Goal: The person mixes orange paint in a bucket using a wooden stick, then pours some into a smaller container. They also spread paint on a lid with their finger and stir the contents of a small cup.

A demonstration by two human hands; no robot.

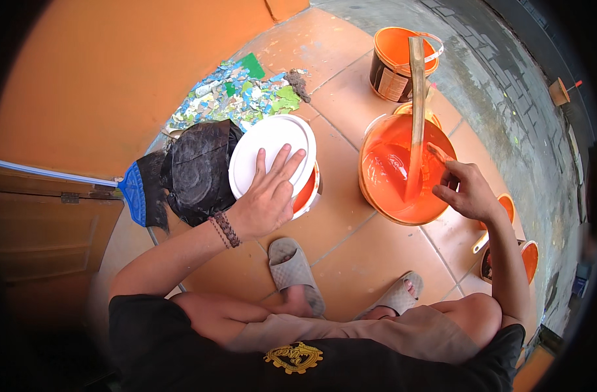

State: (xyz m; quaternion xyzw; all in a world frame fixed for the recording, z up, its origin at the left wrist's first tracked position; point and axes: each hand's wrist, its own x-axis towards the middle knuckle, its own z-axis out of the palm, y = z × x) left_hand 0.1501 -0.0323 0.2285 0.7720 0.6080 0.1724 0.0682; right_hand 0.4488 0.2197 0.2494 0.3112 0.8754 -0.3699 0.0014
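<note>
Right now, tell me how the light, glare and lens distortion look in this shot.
Head view: bright daylight, with glare on the wet orange paint in the big orange bucket and on the round white plastic lid under the left hand. Fisheye bends the tile joints near the rim and blackens the corners. The right hand is sharp; the rim blurs.

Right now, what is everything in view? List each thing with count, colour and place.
white lid: 1, white, on a paint bucket at centre, under the left hand
large bucket: 1, orange paint inside, right of centre
stirring stick: 1, wooden, lower end coated orange, standing in the large bucket
smaller bucket: 1, orange inside, dark outside, top right
black bag: 1, black, left of the lid
paint scraps: a pile, green, blue and white, on the tiles above
slippers: 2, grey, on the person's feet
left hand: flat on the white lid
right hand: at the large bucket's rim
</note>
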